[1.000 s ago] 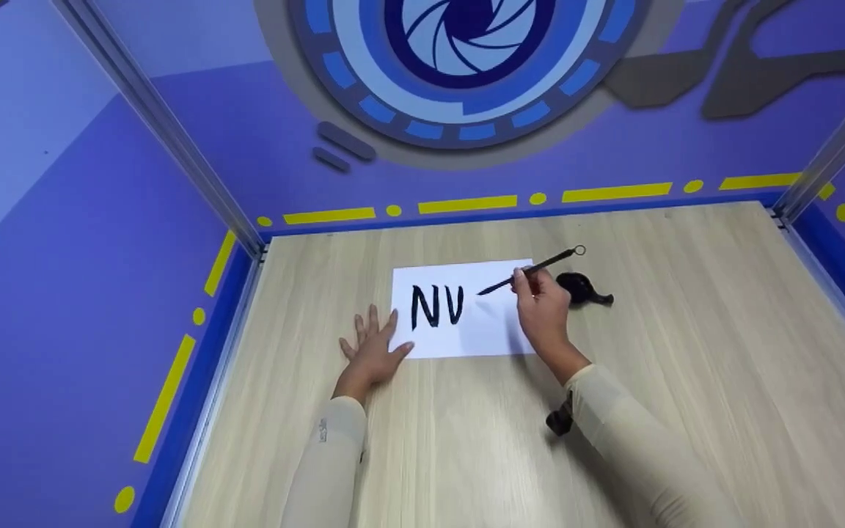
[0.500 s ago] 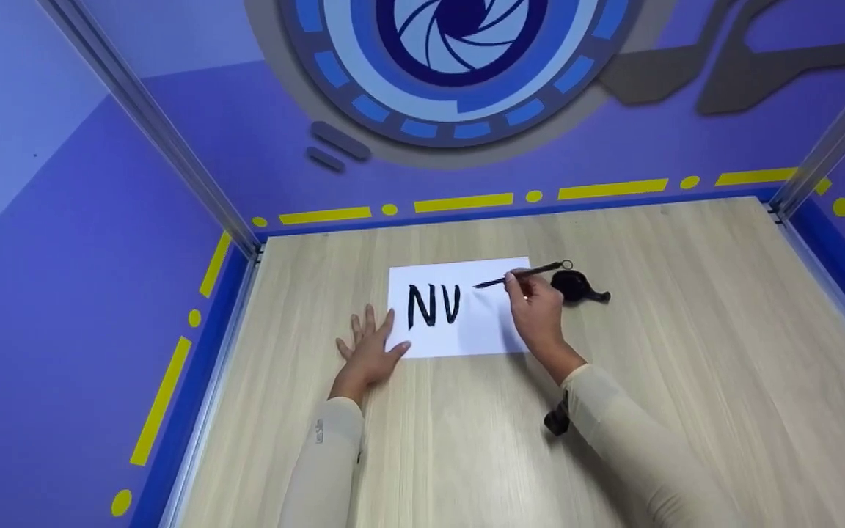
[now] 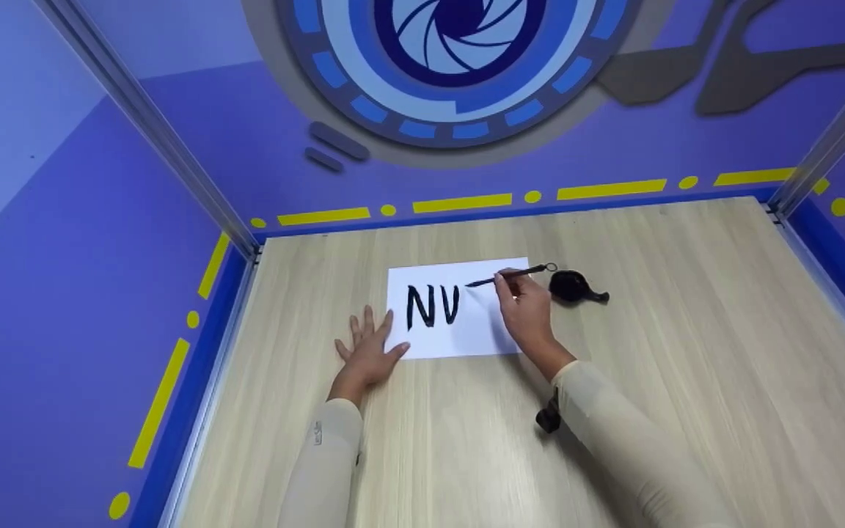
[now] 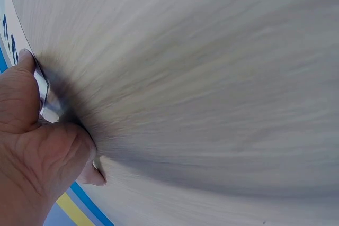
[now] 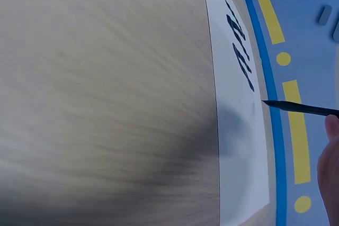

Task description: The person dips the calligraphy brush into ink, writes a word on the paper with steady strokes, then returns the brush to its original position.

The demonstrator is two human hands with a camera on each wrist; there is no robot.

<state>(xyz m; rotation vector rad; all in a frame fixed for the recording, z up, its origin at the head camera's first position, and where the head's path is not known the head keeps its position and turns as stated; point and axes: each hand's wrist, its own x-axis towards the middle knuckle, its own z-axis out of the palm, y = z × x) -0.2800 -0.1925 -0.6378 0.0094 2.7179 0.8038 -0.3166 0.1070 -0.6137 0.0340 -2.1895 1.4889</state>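
Observation:
A white sheet of paper (image 3: 430, 346) lies on the wooden table, with bold black strokes (image 3: 450, 304) reading like "NV" on its left half. My left hand (image 3: 370, 357) is spread flat at the sheet's left edge, thumb and forefinger over the paper. In my right hand (image 3: 527, 308) I pinch a slim black writing brush (image 5: 302, 108), its looped end pointing up to the right. The brush's dark pointed tip is over the paper just right of the second letter. In the left wrist view, my left thumb (image 4: 26, 62) touches the sheet's edge.
A small black dish with a spout-like handle (image 3: 571, 287) sits on the table right of the paper, close behind my right hand. Purple-blue printed panels (image 3: 364, 176) wall in the table (image 3: 466, 440) at the back and both sides. A black device (image 3: 548, 419) hangs under my right wrist.
My right hand has moved left with the brush, its tip coming closer to the second letter and the shaft tilting flatter. More of the black dish shows. The left hand stays put.

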